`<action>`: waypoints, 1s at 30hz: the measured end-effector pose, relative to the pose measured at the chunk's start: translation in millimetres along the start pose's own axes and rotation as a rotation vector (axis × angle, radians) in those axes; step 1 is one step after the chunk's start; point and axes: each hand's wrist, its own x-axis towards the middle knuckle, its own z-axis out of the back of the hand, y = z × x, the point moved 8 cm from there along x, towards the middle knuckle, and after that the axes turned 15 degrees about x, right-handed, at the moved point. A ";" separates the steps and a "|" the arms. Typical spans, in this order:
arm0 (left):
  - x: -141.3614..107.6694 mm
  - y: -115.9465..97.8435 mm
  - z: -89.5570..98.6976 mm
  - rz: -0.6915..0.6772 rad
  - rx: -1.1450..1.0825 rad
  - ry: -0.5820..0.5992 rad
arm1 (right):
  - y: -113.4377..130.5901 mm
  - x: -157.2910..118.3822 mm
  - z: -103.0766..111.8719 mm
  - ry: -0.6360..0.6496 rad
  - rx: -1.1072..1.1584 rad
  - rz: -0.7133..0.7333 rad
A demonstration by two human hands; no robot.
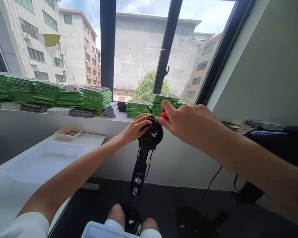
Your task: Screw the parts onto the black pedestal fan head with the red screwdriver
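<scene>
While the round black head (150, 134) of a stick-shaped device is steadied at chest height in front of the windowsill, it is gripped from the left by the left hand (134, 128), whose fingers are wrapped against its rim. A red-handled tool (164, 115) is pinched between the closed fingers of the right hand (186, 123), its tip hidden against the top of the head. The black handle (138, 175) hangs below, between the knees, with a cable trailing beside it. Stacks of green boards (95, 98) are ranged along the sill, and a small tray (68, 133) rests on the white table (89, 140). A slip of the tool off the head is judged likely if the head turns under the one-sided grip.
</scene>
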 end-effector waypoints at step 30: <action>-5.6 13.8 0.0 -0.023 0.041 0.101 | -5.8 2.0 1.5 -0.006 -0.189 -0.115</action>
